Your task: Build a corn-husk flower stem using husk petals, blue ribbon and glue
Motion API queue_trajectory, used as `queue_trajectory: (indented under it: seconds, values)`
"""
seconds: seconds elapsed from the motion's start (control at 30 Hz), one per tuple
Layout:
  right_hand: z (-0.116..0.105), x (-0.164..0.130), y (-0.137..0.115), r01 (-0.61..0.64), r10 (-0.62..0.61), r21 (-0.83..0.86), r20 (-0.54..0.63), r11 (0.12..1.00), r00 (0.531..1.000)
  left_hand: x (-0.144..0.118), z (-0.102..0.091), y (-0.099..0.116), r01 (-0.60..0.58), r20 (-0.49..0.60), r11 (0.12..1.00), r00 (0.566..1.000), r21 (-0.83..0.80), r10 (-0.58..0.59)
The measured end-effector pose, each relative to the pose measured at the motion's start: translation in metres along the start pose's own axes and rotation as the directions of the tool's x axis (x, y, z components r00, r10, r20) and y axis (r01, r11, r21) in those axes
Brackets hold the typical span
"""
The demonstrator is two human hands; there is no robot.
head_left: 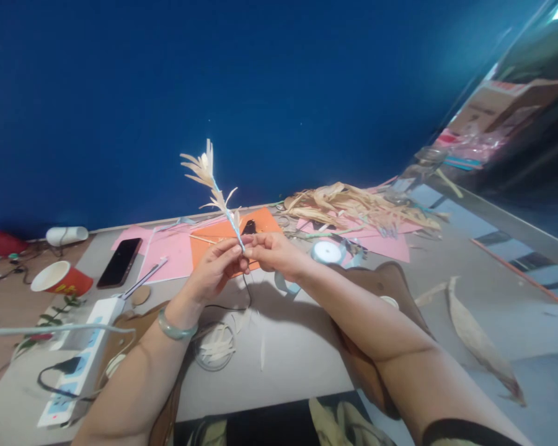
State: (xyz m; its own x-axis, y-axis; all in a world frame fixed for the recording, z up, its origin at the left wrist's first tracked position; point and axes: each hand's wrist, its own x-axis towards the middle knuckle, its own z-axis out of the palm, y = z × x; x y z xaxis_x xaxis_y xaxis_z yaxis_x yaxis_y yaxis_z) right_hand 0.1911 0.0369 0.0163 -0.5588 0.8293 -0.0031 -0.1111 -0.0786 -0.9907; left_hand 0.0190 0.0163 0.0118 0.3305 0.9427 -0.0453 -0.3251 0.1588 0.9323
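Between my two hands stands a handmade flower [205, 166] of pale dried-husk petals, its stem wrapped in light blue ribbon, tilted up to the left. Smaller husk leaves sprout along the stem. My left hand [217, 263], with a pale green bangle on the wrist, pinches the stem's lower end. The fingertips of my right hand [275, 253] close on the same spot from the other side. Below them, on the table, lies a coil of wire [214, 347] with cut husk strips inside it. A ribbon spool [328, 251] sits just beyond my right wrist.
Dried corn husks [353, 204] are heaped at the back right over pink paper [390, 244]. An orange sheet [267, 223] lies behind my hands. Leftward are a phone [119, 262], a tipped red paper cup [65, 279] and a power strip [81, 359] with cables. A blue wall [242, 80] borders the table.
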Motion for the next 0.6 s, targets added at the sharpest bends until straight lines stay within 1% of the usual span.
queue_trajectory:
  seconds: [0.07,0.1,0.13,0.2,0.27,0.4,0.5,0.6]
  values:
    - [0.000,0.000,-0.001,-0.017,0.015,0.048,0.048,0.999,0.999,0.001,-0.002,-0.002,-0.038,0.012,0.999,0.999,0.018,0.037]
    - [0.000,0.000,-0.001,-0.029,0.026,0.061,0.055,0.998,0.998,0.002,-0.002,-0.003,-0.067,0.001,0.997,0.998,0.031,0.067]
    - [0.001,0.000,-0.001,-0.041,0.038,0.067,0.045,0.997,0.998,0.003,-0.002,-0.004,-0.099,-0.021,0.994,0.995,0.043,0.100]
    - [0.001,0.001,0.000,-0.057,0.058,0.049,-0.015,0.997,0.998,0.003,0.000,-0.004,-0.152,-0.076,0.987,0.985,0.054,0.156]
    - [0.002,0.001,0.001,-0.052,0.050,-0.016,-0.091,0.999,0.995,0.003,0.002,-0.004,-0.176,-0.123,0.983,0.976,0.056,0.181]
    - [0.005,0.000,-0.002,0.008,-0.054,-0.220,-0.205,0.976,0.977,0.002,0.001,0.000,-0.179,-0.154,0.979,0.969,0.095,0.192]
    - [0.008,-0.004,-0.008,0.027,-0.105,-0.310,-0.238,0.950,0.966,0.001,-0.003,0.002,-0.191,-0.161,0.969,0.963,0.155,0.215]
    - [0.010,-0.006,-0.011,0.028,-0.114,-0.346,-0.229,0.938,0.967,0.000,-0.006,0.004,-0.205,-0.149,0.948,0.958,0.244,0.245]
